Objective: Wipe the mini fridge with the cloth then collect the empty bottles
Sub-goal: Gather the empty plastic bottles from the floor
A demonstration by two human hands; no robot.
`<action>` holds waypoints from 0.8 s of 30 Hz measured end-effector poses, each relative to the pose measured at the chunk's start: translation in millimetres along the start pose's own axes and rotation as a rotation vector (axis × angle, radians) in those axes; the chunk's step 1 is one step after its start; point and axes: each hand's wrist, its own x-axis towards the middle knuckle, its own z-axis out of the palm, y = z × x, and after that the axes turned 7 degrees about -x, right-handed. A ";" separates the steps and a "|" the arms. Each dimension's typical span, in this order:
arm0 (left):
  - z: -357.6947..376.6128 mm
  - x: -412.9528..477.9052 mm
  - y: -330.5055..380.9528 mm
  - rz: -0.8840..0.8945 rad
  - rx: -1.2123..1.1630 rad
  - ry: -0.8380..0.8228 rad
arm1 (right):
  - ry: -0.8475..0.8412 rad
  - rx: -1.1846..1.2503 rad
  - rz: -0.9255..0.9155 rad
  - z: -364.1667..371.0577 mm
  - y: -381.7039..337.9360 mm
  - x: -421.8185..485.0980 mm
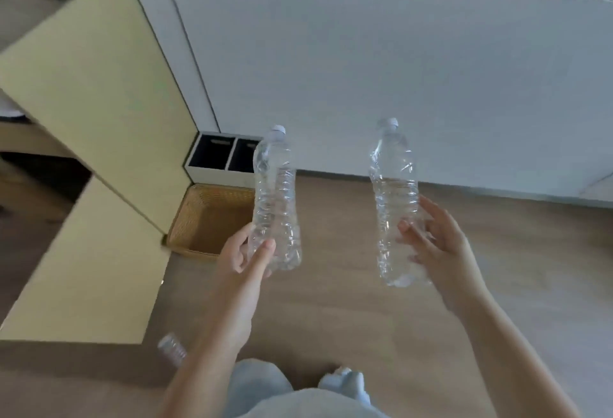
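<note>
I hold two clear, crumpled plastic bottles upright above the wooden floor. My left hand (247, 251) grips the lower part of the left bottle (275, 192), thumb across its front. My right hand (434, 238) holds the right bottle (393, 192) near its base, fingers curved behind it and fingertips on its side. Both bottles have white caps and look empty. A third clear bottle (170, 349) lies blurred on the floor near my left forearm. No mini fridge and no cloth are in view.
A woven basket (205, 218) sits on the floor by the cream cabinet (99, 85). Behind it stands a white box with two dark compartments (219, 157). A white wall panel (398, 69) fills the back. My legs in light trousers (265, 391) are at the bottom edge.
</note>
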 end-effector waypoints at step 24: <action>-140.2 333.4 -5.0 -0.156 0.053 0.355 | -0.352 -0.004 0.269 353.4 25.4 253.3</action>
